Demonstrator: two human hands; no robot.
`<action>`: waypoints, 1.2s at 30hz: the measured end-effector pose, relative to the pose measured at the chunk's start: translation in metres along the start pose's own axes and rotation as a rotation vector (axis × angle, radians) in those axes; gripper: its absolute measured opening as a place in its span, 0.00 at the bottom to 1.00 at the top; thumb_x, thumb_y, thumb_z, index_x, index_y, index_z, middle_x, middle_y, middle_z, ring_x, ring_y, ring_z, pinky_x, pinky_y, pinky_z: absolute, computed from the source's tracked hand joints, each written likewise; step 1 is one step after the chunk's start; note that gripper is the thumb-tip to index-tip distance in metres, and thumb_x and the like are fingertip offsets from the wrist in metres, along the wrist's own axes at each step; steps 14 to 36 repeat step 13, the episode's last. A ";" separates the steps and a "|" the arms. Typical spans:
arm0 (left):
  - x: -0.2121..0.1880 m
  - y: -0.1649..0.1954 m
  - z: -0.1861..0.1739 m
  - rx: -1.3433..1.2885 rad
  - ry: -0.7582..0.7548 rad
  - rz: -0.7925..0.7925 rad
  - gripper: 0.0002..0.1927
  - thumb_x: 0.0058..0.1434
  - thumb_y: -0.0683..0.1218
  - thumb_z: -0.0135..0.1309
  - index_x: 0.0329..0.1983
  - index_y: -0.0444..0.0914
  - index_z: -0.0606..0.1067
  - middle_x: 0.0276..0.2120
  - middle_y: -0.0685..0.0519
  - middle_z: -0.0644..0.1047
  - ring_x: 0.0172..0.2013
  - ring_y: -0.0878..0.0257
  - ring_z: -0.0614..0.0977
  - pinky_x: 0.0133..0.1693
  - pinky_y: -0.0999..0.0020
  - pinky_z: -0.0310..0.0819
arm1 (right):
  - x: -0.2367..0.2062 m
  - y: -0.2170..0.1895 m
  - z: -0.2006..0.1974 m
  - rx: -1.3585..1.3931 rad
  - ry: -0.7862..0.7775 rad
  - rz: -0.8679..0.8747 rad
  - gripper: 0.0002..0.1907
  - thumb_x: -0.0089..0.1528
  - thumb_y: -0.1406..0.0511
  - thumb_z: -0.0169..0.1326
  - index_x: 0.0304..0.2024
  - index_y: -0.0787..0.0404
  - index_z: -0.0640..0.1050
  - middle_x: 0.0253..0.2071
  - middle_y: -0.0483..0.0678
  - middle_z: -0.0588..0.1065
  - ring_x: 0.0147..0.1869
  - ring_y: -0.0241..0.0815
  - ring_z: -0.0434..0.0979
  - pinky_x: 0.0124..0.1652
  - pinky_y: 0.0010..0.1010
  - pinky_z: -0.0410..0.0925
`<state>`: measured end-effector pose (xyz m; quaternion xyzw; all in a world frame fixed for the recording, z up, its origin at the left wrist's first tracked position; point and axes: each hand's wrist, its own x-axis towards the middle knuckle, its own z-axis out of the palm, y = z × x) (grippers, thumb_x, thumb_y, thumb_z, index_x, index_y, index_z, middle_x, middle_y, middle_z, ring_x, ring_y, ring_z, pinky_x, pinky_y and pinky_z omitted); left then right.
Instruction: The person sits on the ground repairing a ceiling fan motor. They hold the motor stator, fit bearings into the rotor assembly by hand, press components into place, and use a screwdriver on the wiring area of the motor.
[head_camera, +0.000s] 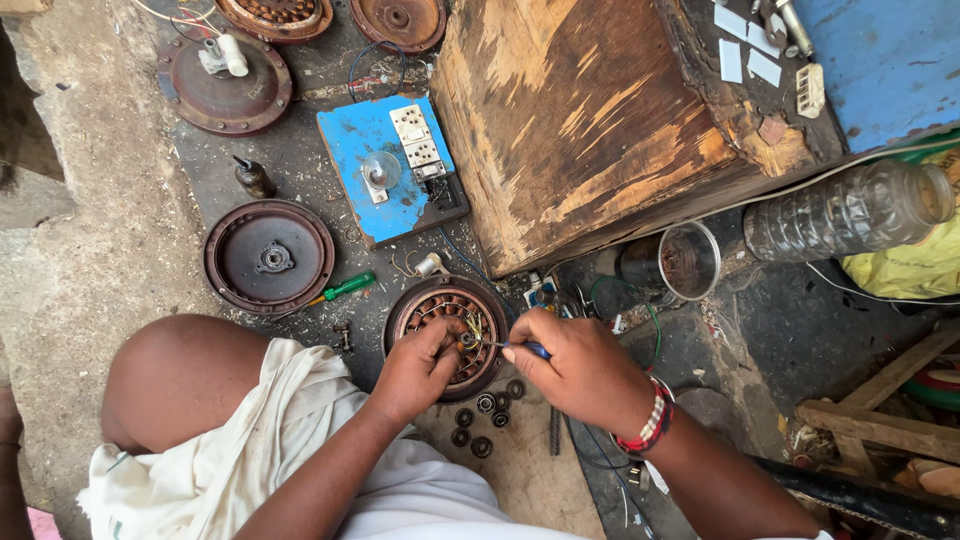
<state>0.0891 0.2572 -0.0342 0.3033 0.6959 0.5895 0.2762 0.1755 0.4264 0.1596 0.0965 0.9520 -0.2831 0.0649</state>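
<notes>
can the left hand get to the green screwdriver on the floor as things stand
Probably yes. The green screwdriver lies in the open just beyond the left hand, beside the motor housing, with nothing over it. But that hand's fingers are busy at the motor's centre, so it must let go first.

Even daylight from above, bright, no hard shadows; my hands throw only soft shade on the floor (90, 250). Wood block (590, 120) catches warm light on its top, and a little glare shows on the plastic bottle (850, 210). Sharp in the centre. Wide-angle bending at the edges, corners slightly soft.
</notes>
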 end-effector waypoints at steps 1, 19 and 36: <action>0.000 0.000 0.000 0.015 0.002 0.028 0.14 0.60 0.39 0.54 0.50 0.37 0.74 0.30 0.45 0.81 0.34 0.49 0.84 0.38 0.60 0.77 | 0.000 0.003 0.001 0.018 0.006 -0.030 0.10 0.61 0.62 0.59 0.37 0.62 0.77 0.28 0.53 0.80 0.32 0.53 0.83 0.31 0.39 0.71; 0.009 -0.002 -0.006 -0.003 -0.102 0.082 0.14 0.59 0.38 0.52 0.49 0.37 0.73 0.33 0.43 0.81 0.36 0.47 0.85 0.40 0.59 0.77 | -0.006 0.041 0.015 0.387 0.024 0.085 0.07 0.64 0.64 0.57 0.37 0.63 0.78 0.27 0.43 0.81 0.31 0.35 0.83 0.32 0.28 0.75; 0.009 -0.002 -0.006 -0.003 -0.102 0.082 0.14 0.59 0.38 0.52 0.49 0.37 0.73 0.33 0.43 0.81 0.36 0.47 0.85 0.40 0.59 0.77 | -0.006 0.041 0.015 0.387 0.024 0.085 0.07 0.64 0.64 0.57 0.37 0.63 0.78 0.27 0.43 0.81 0.31 0.35 0.83 0.32 0.28 0.75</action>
